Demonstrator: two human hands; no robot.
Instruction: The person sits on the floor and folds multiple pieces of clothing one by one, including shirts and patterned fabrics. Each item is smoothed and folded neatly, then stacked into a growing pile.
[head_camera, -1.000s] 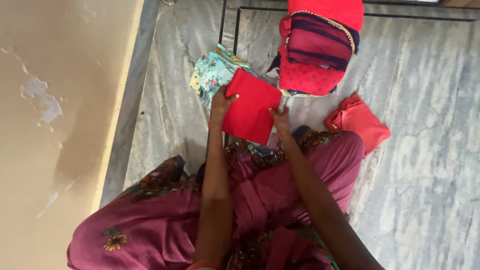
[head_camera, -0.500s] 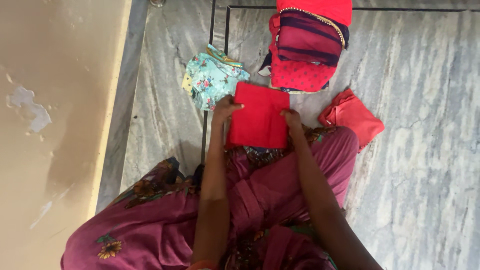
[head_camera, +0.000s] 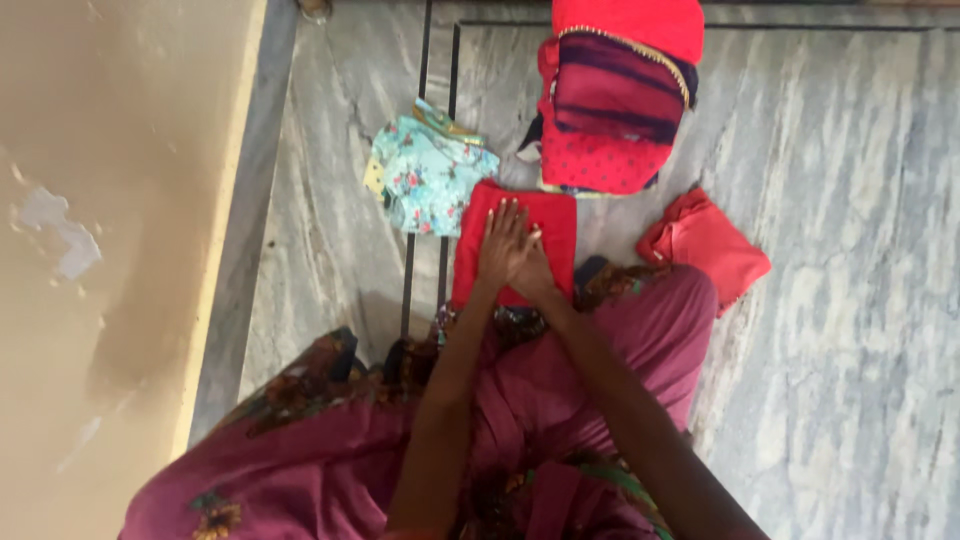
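Red folded cloth (head_camera: 553, 225) lies flat on the grey marble floor (head_camera: 850, 350), right in front of the seated person's knees, and both hands are pressed down on top of it. Starting from the left, a beige wall (head_camera: 110, 250) with a patch of flaked paint runs down the side, meeting the floor at a pale skirting edge. Next comes a crumpled light-blue flowered garment (head_camera: 430, 170), lying just beside the red cloth's upper left corner and touching or nearly touching it. The left hand (head_camera: 502, 245) is spread palm down on the cloth with its fingers stretched out flat, so its grip is wide open and has hold of nothing; it only presses. The right hand (head_camera: 533, 272) lies close against it, partly overlapped by it, also flat on the cloth with no closed grip that I can see. Beyond the cloth, further from the person, sits a stack of folded clothes (head_camera: 615, 100) in red, maroon stripes and red with dots. To the right, apart from the cloth, lies a coral-red folded piece (head_camera: 705, 245) near the knee, which is wrapped in maroon patterned fabric (head_camera: 600, 370).
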